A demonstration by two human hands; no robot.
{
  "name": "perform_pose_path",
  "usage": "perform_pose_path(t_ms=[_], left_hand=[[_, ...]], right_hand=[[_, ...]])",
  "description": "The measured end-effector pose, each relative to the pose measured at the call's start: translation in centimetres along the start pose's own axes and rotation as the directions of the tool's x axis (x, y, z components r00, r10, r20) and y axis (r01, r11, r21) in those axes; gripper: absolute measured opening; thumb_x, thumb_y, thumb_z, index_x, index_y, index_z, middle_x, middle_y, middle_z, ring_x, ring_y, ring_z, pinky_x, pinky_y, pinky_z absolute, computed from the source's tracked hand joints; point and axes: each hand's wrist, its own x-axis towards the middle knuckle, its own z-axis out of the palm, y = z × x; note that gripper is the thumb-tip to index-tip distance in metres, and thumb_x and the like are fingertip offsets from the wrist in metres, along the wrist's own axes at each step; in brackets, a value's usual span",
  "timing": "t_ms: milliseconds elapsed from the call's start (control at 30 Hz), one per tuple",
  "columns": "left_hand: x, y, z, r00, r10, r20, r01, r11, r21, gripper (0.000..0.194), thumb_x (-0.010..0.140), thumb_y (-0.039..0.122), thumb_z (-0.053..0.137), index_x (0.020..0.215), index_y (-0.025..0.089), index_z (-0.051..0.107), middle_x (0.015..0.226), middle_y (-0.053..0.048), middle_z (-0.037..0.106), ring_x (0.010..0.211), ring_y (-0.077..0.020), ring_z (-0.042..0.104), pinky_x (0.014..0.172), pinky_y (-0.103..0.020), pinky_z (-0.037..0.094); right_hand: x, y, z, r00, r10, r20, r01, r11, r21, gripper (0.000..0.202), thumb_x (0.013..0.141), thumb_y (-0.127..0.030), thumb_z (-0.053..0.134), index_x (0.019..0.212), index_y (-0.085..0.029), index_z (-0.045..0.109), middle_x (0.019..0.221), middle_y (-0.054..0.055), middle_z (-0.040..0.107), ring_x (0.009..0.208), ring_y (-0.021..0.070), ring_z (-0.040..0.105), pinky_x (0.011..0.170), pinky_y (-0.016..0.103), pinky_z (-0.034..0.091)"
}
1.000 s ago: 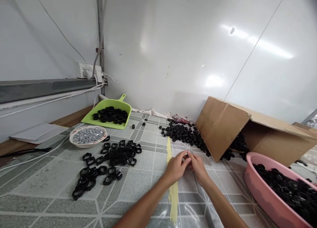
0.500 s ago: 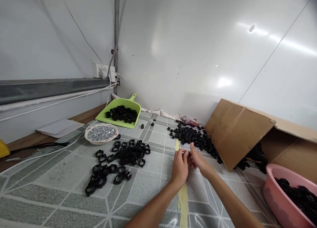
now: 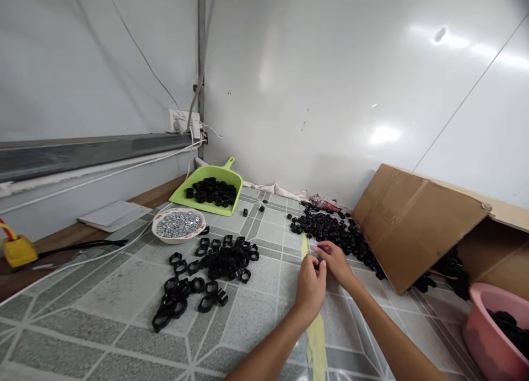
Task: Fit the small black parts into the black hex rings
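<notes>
My left hand [image 3: 311,286] is closed, thumb and fingers pinched around a small black plastic part [image 3: 316,267], mostly covered by the fingers. Right beside it, my right hand [image 3: 336,264] has its fingers bent and their tips close together near that part; what they hold, if anything, is hidden. Beyond the hands a heap of small black knob-like pieces [image 3: 326,226] spreads toward the box. To the left lies a pile of black plastic rings [image 3: 225,259], with several looser ones in front. A white bowl [image 3: 159,235] of small shiny metal pieces stands behind them.
A green dustpan [image 3: 177,198] with black rings sits at the back left. On the right, a cardboard box [image 3: 397,215] lies tipped with black pieces inside, beside a pink basin [image 3: 479,326]. Yellow tape [image 3: 316,342] runs under my hands. Cables and a yellow connector [image 3: 20,251] are far left.
The view has swung slightly left. My right hand has shifted from thumb raised to fingers reaching over beside the left hand, and the left hand has turned, showing the black part between its fingers.
</notes>
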Motion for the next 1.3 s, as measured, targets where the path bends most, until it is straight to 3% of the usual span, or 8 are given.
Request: perform_pose_path(t_ms=[133, 267, 467, 667, 900, 1100, 1200, 1300], left_hand=[[-0.4, 0.1, 0.2, 0.998, -0.006, 0.068, 0.007, 1.000, -0.022, 0.025, 0.083, 0.029, 0.066, 0.097, 0.023, 0.047, 0.093, -0.002, 0.064, 0.076, -0.0167, 0.063, 0.072, -0.028, 0.046], [-1.0, 0.2, 0.1, 0.985, 0.069, 0.157, -0.079, 0.995, 0.058, 0.022, 0.077, 0.022, 0.071, 0.091, 0.022, 0.054, 0.094, -0.002, 0.065, 0.083, -0.0184, 0.061, 0.076, -0.029, 0.046], [-1.0, 0.2, -0.1, 0.960, 0.146, 0.238, -0.177, 0.977, 0.118, 0.019, 0.085, 0.019, 0.062, 0.103, 0.022, 0.068, 0.099, -0.005, 0.064, 0.083, -0.0181, 0.062, 0.078, -0.031, 0.050], [-1.2, -0.2, 0.0, 0.937, 0.165, 0.307, -0.219, 0.964, 0.151, 0.035, 0.085, 0.016, 0.060, 0.119, 0.023, 0.062, 0.109, -0.006, 0.066, 0.097, -0.0214, 0.064, 0.087, -0.034, 0.051], [-0.8, -0.1, 0.1, 0.947, 0.064, 0.314, -0.055, 0.998, -0.039, 0.032, 0.081, 0.023, 0.069, 0.110, 0.021, 0.055, 0.104, -0.005, 0.069, 0.088, -0.0181, 0.069, 0.081, -0.032, 0.055], [-0.3, 0.1, -0.2, 0.931, -0.020, 0.365, 0.071, 0.989, -0.128, 0.031, 0.079, 0.035, 0.074, 0.104, 0.018, 0.066, 0.093, -0.005, 0.072, 0.082, -0.0188, 0.068, 0.079, -0.033, 0.054], [0.0, 0.6, -0.5, 0.915, -0.075, 0.395, 0.136, 0.982, -0.129, 0.041, 0.082, 0.044, 0.071, 0.113, 0.017, 0.067, 0.093, -0.006, 0.072, 0.072, -0.0157, 0.063, 0.070, -0.029, 0.051], [0.3, 1.2, -0.9, 0.890, -0.080, 0.449, 0.134, 0.987, -0.089, 0.046, 0.087, 0.052, 0.062, 0.113, 0.014, 0.069, 0.070, -0.002, 0.064, 0.063, -0.0140, 0.056, 0.061, -0.026, 0.045]], right_hand=[[-5.4, 2.0, -3.3, 0.996, 0.069, -0.051, -0.053, 0.963, 0.263, 0.048, 0.072, -0.059, 0.072, 0.097, -0.018, 0.068, 0.080, 0.007, 0.070, 0.072, 0.0239, 0.066, 0.069, 0.036, 0.053], [-8.8, 2.4, -4.1, 0.982, 0.179, -0.065, -0.110, 0.812, 0.573, 0.042, 0.076, -0.057, 0.073, 0.090, -0.018, 0.070, 0.089, 0.009, 0.072, 0.071, 0.0225, 0.066, 0.069, 0.036, 0.053], [-8.9, 1.5, -4.2, 0.997, 0.066, 0.030, -0.073, 0.894, 0.441, 0.045, 0.075, -0.054, 0.076, 0.101, -0.017, 0.074, 0.084, 0.007, 0.071, 0.073, 0.0211, 0.062, 0.064, 0.031, 0.050], [-8.6, 2.5, -4.5, 0.994, 0.073, 0.077, -0.102, 0.861, 0.498, 0.041, 0.071, -0.041, 0.081, 0.102, -0.019, 0.069, 0.090, 0.006, 0.070, 0.086, 0.0227, 0.065, 0.073, 0.032, 0.052], [-8.2, 2.5, -5.1, 0.987, 0.104, 0.124, -0.155, 0.824, 0.545, 0.032, 0.069, -0.036, 0.081, 0.091, -0.017, 0.068, 0.081, 0.003, 0.069, 0.077, 0.0191, 0.064, 0.072, 0.031, 0.050], [-8.1, 2.6, -5.7, 0.980, 0.099, 0.171, -0.181, 0.793, 0.581, 0.033, 0.069, -0.036, 0.081, 0.094, -0.018, 0.071, 0.086, 0.004, 0.072, 0.080, 0.0191, 0.065, 0.077, 0.033, 0.050], [-8.1, 2.7, -6.0, 0.986, 0.062, 0.158, -0.143, 0.805, 0.577, 0.032, 0.069, -0.034, 0.081, 0.095, -0.018, 0.072, 0.088, 0.005, 0.073, 0.084, 0.0202, 0.066, 0.080, 0.034, 0.050], [-8.2, 2.5, -5.8, 0.993, -0.014, 0.117, -0.050, 0.851, 0.522, 0.027, 0.073, -0.031, 0.078, 0.096, -0.018, 0.073, 0.090, 0.005, 0.073, 0.086, 0.0210, 0.066, 0.082, 0.035, 0.050]])
